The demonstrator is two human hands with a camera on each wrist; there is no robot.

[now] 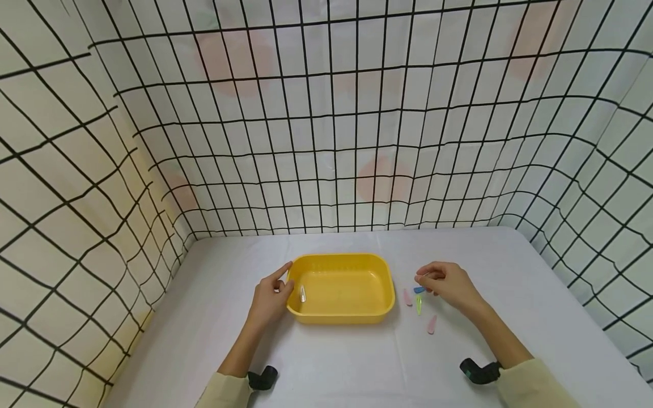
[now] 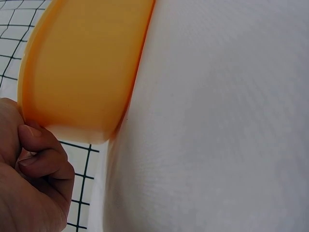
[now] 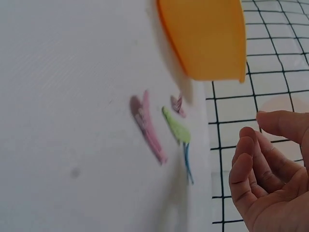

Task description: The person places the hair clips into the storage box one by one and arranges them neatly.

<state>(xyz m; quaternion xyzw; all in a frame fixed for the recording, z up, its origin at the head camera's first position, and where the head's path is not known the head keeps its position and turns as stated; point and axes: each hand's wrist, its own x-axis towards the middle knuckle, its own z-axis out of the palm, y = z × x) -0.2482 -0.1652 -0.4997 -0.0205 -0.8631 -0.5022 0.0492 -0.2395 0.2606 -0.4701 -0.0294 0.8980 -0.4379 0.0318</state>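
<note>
Nearest me: the person's pale sleeves (image 1: pixel 533 385), with a black device (image 1: pixel 262 378) at each wrist. A pink clip (image 1: pixel 431 324) lies by itself on the person's side of the right hand (image 1: pixel 451 283). Nearer that hand's fingertips, a green clip (image 1: pixel 419 305); just left of it, a second pink clip (image 1: pixel 407 297). Then a blue clip (image 1: pixel 419 289), just below the fingertips.

Right hand: hovers above the worktop (image 1: pixel 352 362), fingers loosely bent, thumb and forefinger slightly apart. Appears to have hold of nothing, though from here something tiny between the tips could escape me.

Left hand (image 1: pixel 270 297): grips the left end of a yellow tray (image 1: pixel 339 318), thumb at the rim, forefinger along the far corner. Tray sits on the worktop between the two hands. Inside it, a silvery clip (image 1: pixel 302 293), just right of the left thumb.

Beyond both hands: a pale wall covering (image 1: pixel 316 130), black grid lines, faint pinkish patches.
</note>
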